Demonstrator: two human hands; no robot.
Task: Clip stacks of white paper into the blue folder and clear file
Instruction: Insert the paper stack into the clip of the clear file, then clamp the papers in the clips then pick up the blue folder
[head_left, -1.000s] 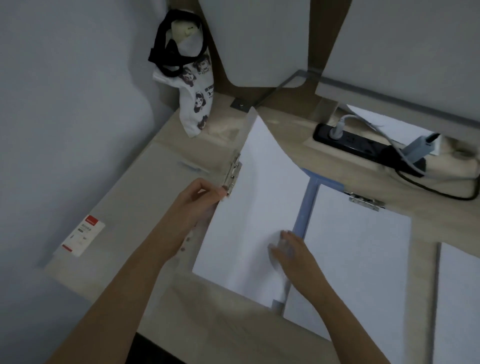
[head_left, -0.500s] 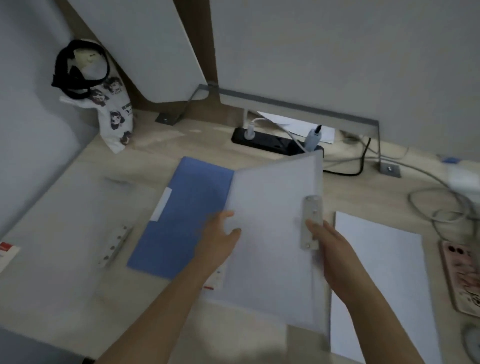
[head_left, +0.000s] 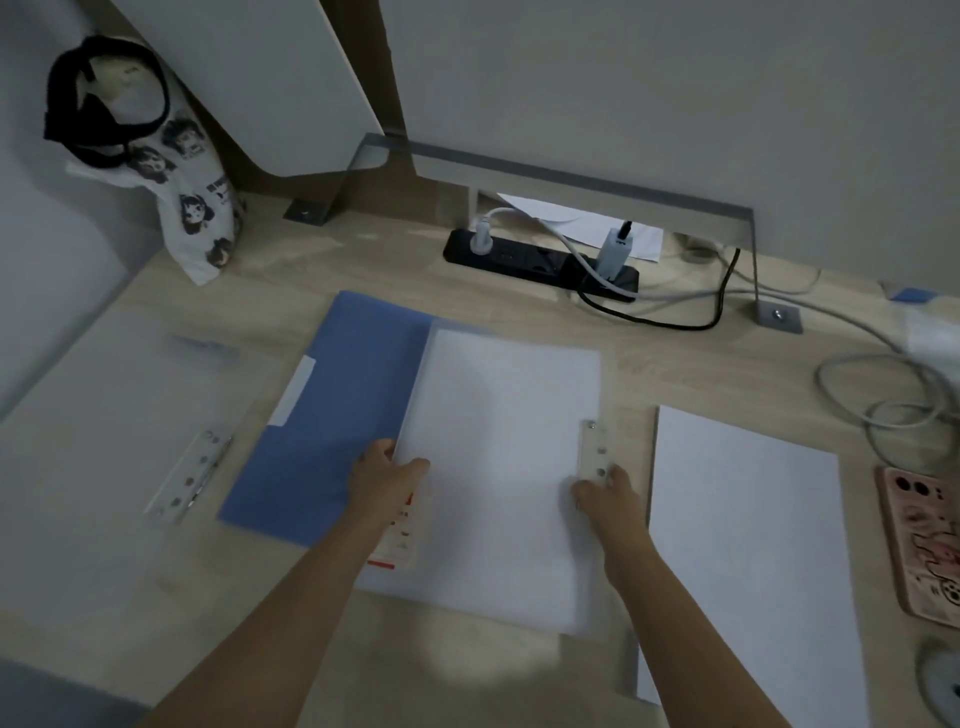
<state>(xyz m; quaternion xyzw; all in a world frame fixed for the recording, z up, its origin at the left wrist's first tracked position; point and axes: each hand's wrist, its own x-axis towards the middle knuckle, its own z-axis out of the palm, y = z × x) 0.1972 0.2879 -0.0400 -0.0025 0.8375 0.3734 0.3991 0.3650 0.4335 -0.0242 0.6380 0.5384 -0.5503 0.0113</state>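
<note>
The clear file (head_left: 498, 467) lies flat on the table (head_left: 415, 644) between both hands, with white sheets inside and a metal clip (head_left: 595, 449) at its right edge. The left hand (head_left: 387, 478) pinches its left edge, thumb on top. The right hand (head_left: 610, 501) grips the right edge at the clip's near end. The closed blue folder (head_left: 337, 415), left of the left hand, hides its contents. The frame cuts off the loose paper stack (head_left: 743, 545) right of the right hand.

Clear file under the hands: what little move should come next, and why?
Probably let it go and reach for the loose paper stack on the right: the clear file lies flat with paper inside, left hand and right hand only holding its edges.
</note>
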